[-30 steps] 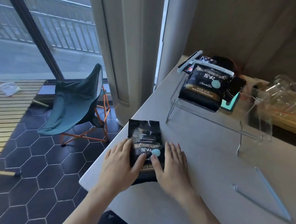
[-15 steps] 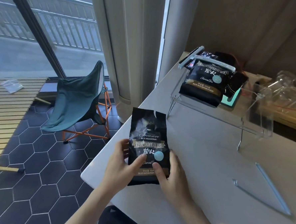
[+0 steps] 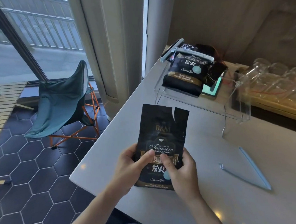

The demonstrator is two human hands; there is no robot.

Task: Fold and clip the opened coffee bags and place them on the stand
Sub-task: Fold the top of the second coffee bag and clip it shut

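I hold a black coffee bag [image 3: 162, 130] upright over the near edge of the white table [image 3: 199, 193]. Its top is unfolded and torn open with a notch at the right. My left hand [image 3: 131, 166] grips its left side and my right hand [image 3: 181, 172] grips its right side, both thumbs on the front label. An open light-blue bag clip [image 3: 251, 168] lies on the table to the right. On the clear acrylic stand [image 3: 233, 115] at the back lies a clipped black coffee bag [image 3: 184, 74], with another clipped bag [image 3: 185, 48] behind it.
A teal phone-like item [image 3: 212, 89] lies on the stand beside the bags. Clear plastic packaging [image 3: 275, 79] on a wooden tray fills the back right. Left of the table, on the tiled floor, stand a teal folding chair [image 3: 61, 103] and a slatted bench [image 3: 0, 106].
The bag lay flat under both palms a second ago. Both hands have lifted it upright and its upper part now stands unfolded and tall.
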